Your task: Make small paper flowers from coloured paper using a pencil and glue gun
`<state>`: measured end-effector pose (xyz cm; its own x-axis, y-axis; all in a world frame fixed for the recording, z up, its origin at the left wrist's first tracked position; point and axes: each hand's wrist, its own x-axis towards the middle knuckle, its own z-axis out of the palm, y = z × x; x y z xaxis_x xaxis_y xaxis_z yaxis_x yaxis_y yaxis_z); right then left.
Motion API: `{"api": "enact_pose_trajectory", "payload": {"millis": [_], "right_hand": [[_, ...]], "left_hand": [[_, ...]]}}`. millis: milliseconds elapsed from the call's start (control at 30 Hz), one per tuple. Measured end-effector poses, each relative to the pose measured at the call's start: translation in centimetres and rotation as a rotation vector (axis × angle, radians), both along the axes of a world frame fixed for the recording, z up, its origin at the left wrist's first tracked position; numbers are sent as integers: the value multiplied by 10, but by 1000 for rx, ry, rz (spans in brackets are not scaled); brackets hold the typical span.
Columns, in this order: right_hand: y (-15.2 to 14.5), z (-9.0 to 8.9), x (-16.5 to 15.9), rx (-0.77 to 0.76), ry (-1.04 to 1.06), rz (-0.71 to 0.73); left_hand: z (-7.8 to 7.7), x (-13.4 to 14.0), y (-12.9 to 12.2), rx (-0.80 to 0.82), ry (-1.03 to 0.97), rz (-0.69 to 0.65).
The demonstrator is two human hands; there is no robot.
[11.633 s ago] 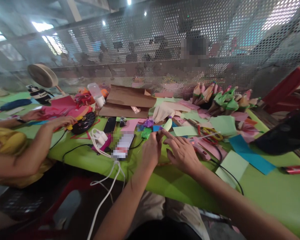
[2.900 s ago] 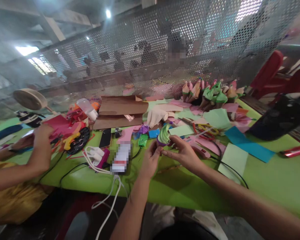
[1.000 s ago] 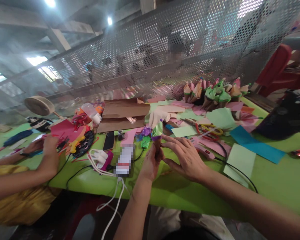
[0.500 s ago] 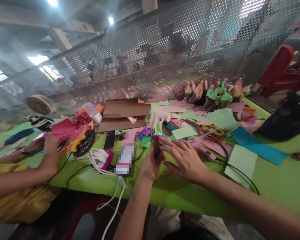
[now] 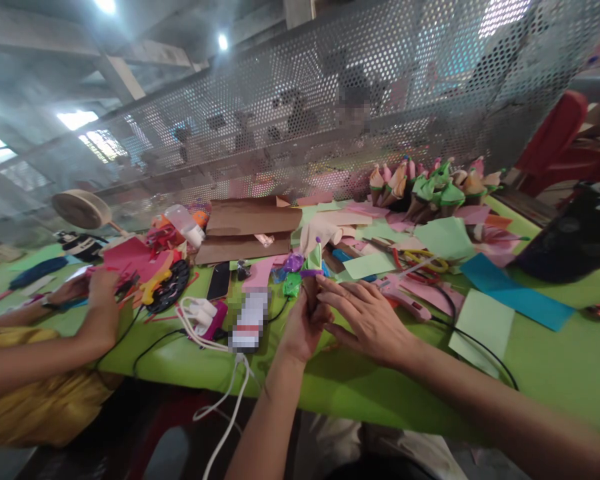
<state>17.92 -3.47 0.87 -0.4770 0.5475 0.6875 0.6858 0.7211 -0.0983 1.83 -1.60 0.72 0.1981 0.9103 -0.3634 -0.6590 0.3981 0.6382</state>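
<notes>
My left hand [image 5: 304, 330] is closed around a small brown paper ice cream cone [image 5: 310, 285], held upright over the green table. The cone has a pale green paper top, a purple band round its rim and a purple bead at the tip. My right hand [image 5: 367, 313] reaches in from the right with its fingers stretched and apart. Its fingertips touch the cone near the purple band. Just beyond my left hand are crumpled green [image 5: 293, 285] and purple [image 5: 295, 262] clay packs. A pink glue gun [image 5: 403, 297] lies right of my right hand.
Several finished paper cones [image 5: 433, 187] stand at the back right. Coloured paper sheets [image 5: 485, 327], scissors [image 5: 427, 261], a phone [image 5: 250, 323], white cables [image 5: 200, 333] and brown paper [image 5: 253, 220] cover the table. A co-worker's arm [image 5: 80, 350] is at the left. A perforated metal screen [image 5: 280, 133] stands behind.
The cone has tilted a little, its tip moving slightly left and its green top turning. My right fingertips have shifted slightly along the rim. The rest looks the same.
</notes>
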Motion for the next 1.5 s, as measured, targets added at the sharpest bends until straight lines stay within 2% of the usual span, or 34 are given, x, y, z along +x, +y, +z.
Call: {"api": "enact_pose_trajectory", "payload": {"millis": [667, 933, 1267, 1400, 1500], "right_hand": [[-1, 5, 1, -34, 64, -20], [-1, 8, 1, -3, 42, 4], [-1, 3, 1, -39, 69, 51], [1, 4, 5, -92, 235, 71], [6, 2, 9, -233, 451, 60]], "left_hand": [[5, 1, -2, 5, -36, 2], [2, -2, 0, -22, -70, -27], [-2, -3, 0, 60, -53, -30], [-8, -4, 2, 174, 34, 34], [-15, -2, 3, 313, 154, 48]]}}
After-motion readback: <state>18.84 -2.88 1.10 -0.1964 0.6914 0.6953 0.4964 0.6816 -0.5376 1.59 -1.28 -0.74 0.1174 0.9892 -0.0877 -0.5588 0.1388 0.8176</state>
